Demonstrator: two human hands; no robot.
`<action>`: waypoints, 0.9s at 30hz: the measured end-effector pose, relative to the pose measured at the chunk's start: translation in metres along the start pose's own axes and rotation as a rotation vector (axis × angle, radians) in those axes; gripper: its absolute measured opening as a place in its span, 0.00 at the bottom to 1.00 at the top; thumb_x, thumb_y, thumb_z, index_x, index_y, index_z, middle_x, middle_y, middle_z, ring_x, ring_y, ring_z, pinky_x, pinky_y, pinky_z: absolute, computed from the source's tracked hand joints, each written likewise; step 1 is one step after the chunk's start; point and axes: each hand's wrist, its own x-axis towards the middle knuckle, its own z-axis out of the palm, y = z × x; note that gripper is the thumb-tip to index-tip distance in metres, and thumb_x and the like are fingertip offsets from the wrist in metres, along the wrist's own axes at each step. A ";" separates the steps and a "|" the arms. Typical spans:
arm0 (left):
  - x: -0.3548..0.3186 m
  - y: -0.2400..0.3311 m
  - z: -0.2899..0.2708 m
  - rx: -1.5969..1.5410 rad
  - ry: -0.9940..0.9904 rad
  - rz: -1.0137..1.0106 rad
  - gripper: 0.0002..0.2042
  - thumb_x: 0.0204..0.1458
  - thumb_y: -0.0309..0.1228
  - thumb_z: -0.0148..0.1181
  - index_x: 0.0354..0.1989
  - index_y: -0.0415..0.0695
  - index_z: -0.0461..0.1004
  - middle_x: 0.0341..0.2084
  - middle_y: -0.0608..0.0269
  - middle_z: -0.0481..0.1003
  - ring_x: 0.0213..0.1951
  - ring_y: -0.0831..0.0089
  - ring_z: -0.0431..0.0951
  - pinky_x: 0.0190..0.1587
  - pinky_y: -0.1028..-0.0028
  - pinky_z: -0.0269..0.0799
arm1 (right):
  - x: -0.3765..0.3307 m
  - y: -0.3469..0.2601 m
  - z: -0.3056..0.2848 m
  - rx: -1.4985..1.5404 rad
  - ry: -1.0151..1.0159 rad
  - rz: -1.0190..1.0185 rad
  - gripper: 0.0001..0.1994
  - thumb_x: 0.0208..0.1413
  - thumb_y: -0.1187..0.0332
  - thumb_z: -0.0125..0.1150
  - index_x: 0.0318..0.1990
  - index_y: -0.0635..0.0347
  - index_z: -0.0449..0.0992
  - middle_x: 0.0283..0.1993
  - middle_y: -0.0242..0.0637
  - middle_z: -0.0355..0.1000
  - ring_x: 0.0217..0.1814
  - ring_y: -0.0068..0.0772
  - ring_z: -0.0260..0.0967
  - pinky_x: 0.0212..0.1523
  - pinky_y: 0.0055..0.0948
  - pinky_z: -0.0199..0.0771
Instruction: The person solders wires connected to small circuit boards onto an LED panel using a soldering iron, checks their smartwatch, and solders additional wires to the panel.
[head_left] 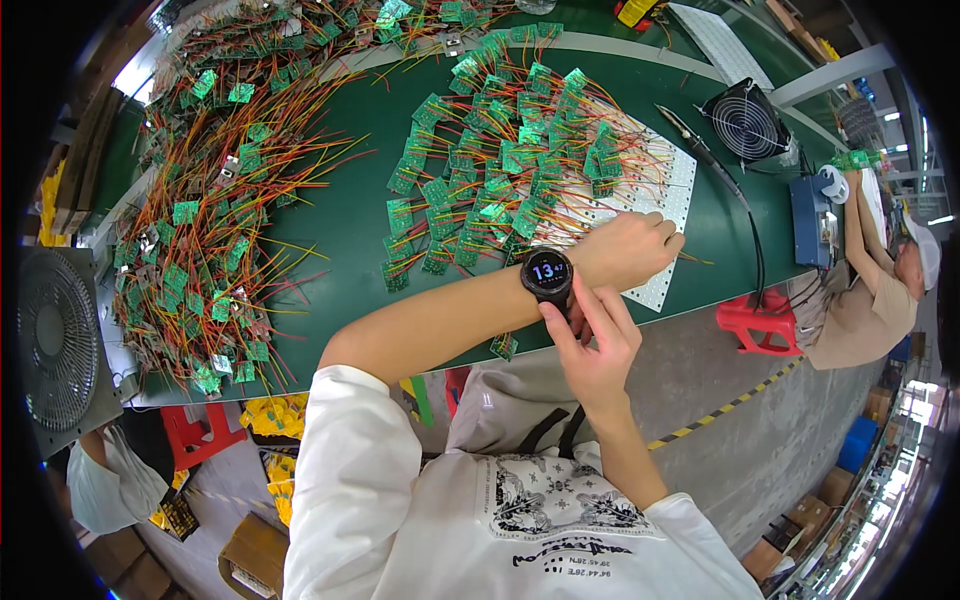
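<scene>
Your right hand [602, 345] pinched the one black watch [547, 272] strapped round your left forearm [440, 322]; your left hand [628, 248], loosely curled, its palm hidden, was over one white perforated panel [674, 202]. That forearm crossed before the green circuit boards [512, 158], dozens just beyond it, more heaped leftward. Past your left hand lay one corded pen-shaped tool [701, 149], one small black fan [745, 125] and one blue box [806, 226].

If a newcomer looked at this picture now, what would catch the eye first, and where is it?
Probably the green circuit boards with red and yellow wires, heaped along the left and far sides of the green table, with more near its middle, wires trailing over a white perforated panel. Next, perhaps, the black watch, lit, on the wrist of the left hand, with the right hand touching it.
</scene>
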 end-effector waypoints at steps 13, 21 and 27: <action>-0.001 -0.002 0.002 -0.012 -0.007 -0.005 0.08 0.44 0.26 0.59 0.32 0.37 0.71 0.29 0.57 0.74 0.33 0.62 0.78 0.33 0.66 0.77 | 0.009 0.013 -0.010 0.002 -0.114 -0.113 0.21 0.46 0.75 0.73 0.50 0.58 0.76 0.26 0.31 0.67 0.19 0.21 0.61 0.19 0.21 0.61; 0.000 -0.003 0.003 0.005 -0.005 -0.004 0.07 0.45 0.27 0.59 0.31 0.37 0.72 0.27 0.57 0.74 0.33 0.62 0.78 0.32 0.66 0.78 | 0.016 0.006 -0.016 -0.010 -0.159 -0.062 0.20 0.47 0.73 0.73 0.49 0.57 0.76 0.26 0.31 0.67 0.17 0.21 0.60 0.18 0.22 0.62; -0.001 -0.004 0.002 -0.001 -0.013 -0.005 0.07 0.45 0.27 0.59 0.30 0.37 0.73 0.27 0.56 0.75 0.34 0.62 0.79 0.33 0.66 0.78 | 0.017 0.007 -0.017 -0.025 -0.192 -0.072 0.20 0.47 0.73 0.72 0.50 0.56 0.76 0.25 0.31 0.67 0.17 0.21 0.61 0.18 0.23 0.62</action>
